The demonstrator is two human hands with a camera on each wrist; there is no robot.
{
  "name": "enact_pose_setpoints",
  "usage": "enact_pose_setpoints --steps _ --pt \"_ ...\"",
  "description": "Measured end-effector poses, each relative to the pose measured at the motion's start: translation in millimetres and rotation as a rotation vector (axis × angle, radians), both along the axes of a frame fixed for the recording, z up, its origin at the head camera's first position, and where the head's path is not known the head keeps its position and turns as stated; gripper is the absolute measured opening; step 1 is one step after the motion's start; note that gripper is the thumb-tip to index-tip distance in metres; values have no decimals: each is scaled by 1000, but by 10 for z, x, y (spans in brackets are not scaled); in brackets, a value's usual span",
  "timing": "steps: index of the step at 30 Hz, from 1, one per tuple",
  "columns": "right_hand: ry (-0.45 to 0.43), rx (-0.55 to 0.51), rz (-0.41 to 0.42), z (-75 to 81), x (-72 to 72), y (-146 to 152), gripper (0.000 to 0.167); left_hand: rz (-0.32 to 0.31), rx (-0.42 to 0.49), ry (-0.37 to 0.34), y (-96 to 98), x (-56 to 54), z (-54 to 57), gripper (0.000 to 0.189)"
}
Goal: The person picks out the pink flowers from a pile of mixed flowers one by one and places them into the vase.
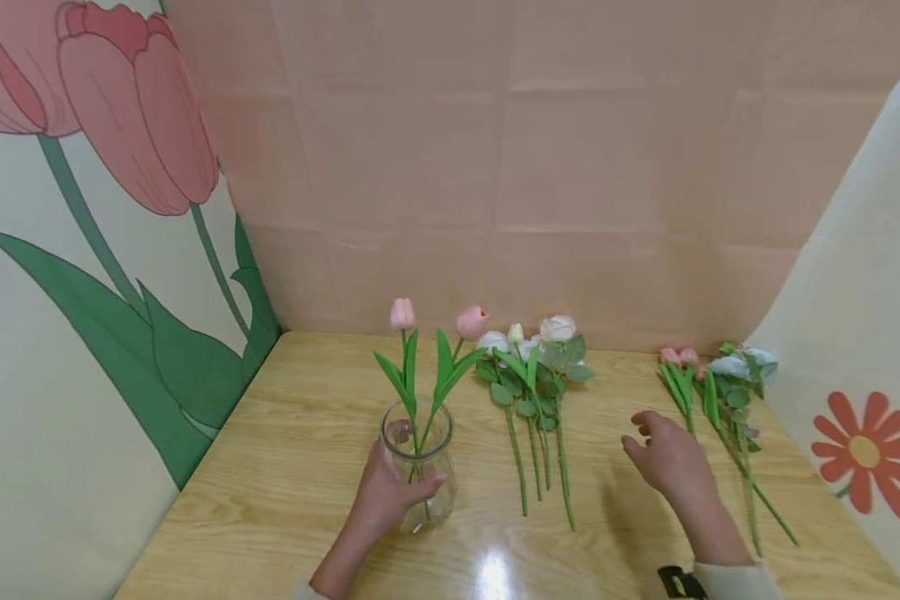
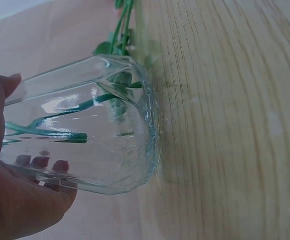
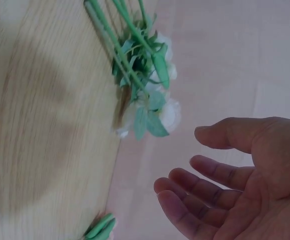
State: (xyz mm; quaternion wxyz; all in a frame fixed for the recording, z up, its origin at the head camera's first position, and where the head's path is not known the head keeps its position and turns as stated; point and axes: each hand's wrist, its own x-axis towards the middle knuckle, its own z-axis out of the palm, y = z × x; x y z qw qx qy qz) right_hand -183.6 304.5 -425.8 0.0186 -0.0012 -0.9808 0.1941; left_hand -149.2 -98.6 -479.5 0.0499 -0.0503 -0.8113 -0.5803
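Observation:
A clear glass vase stands on the table with two pink tulips in it, their green stems visible through the glass. My left hand grips the vase from its left side, thumb across the front and fingers behind. Over the table, my right hand hovers with loosely bent fingers and nothing in them. It is between a bunch of white flowers with green stems and, to the right, a group of pink tulips beside pale blue flowers.
The wooden table meets a pinkish-brown backdrop at its far edge. A panel with printed large tulips stands at left, and one with a printed red flower at right.

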Motion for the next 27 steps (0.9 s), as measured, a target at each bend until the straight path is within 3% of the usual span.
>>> enact_pose_setpoints --steps 27 --pt "-58 48 -76 -298 -239 640 56 -29 17 19 -15 -4 -5 85"
